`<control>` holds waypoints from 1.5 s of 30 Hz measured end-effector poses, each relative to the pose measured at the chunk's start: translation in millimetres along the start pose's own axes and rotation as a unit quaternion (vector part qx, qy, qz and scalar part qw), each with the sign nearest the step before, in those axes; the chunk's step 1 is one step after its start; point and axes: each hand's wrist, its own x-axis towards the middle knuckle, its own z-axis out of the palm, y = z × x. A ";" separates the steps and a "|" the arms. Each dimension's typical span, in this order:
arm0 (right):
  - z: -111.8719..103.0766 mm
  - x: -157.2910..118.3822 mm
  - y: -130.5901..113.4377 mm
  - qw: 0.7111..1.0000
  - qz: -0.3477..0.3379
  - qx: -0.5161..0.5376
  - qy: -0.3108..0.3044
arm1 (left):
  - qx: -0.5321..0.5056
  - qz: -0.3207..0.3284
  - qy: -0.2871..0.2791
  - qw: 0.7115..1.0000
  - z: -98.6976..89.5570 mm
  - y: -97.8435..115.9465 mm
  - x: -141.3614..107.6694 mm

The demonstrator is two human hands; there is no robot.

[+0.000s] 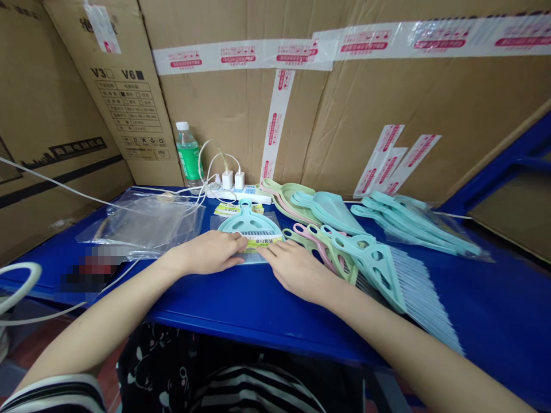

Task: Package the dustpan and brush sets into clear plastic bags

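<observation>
In the middle of the blue table lies a light teal dustpan [246, 219] with a ring handle pointing away from me and a small brush on it. Across its bristles is a yellow-and-white label card [257, 242]. My left hand [215, 252] has thumb and fingers closed at the card's left end. At the right end, the fingers of my right hand [297, 268] press on the card, thumb hidden. Clear plastic shows around the dustpan. Close to my right forearm lie several loose hand brushes, the nearest a teal brush [379, 267] with pale bristles.
Teal dustpans [329, 209] and green and pink ones are stacked behind the brushes. Bagged teal pieces [417, 223] lie at right, clear bags [148, 223] at left. A power strip [239, 196] with white cables and a bottle [188, 158] stand by the cardboard wall [232, 115].
</observation>
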 end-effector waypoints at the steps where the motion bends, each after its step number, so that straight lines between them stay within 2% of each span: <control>1: 0.1 -0.1 0.0 1.000 0.000 -0.001 0.000 | 0.001 0.000 0.000 1.000 0.1 0.0 -0.1; 13: 2.0 0.5 0.1 1.000 -0.004 -0.003 0.005 | -0.010 0.003 0.013 1.000 2.3 -2.2 -0.6; 20: 6.3 -1.2 2.8 0.999 -0.007 0.008 0.037 | -0.025 0.013 0.035 0.999 4.4 -3.9 -1.2; 27: 2.9 -0.5 1.3 1.000 -0.003 -0.004 0.016 | -0.012 0.000 0.005 1.000 0.9 -1.0 -1.1; 37: 5.5 -0.5 1.9 0.999 -0.004 0.011 0.030 | -0.011 0.009 0.024 1.000 2.9 -2.5 -1.2; 45: -5.0 -0.6 1.2 0.999 -0.029 0.007 0.028 | -0.010 0.005 0.013 1.000 2.5 -2.4 0.1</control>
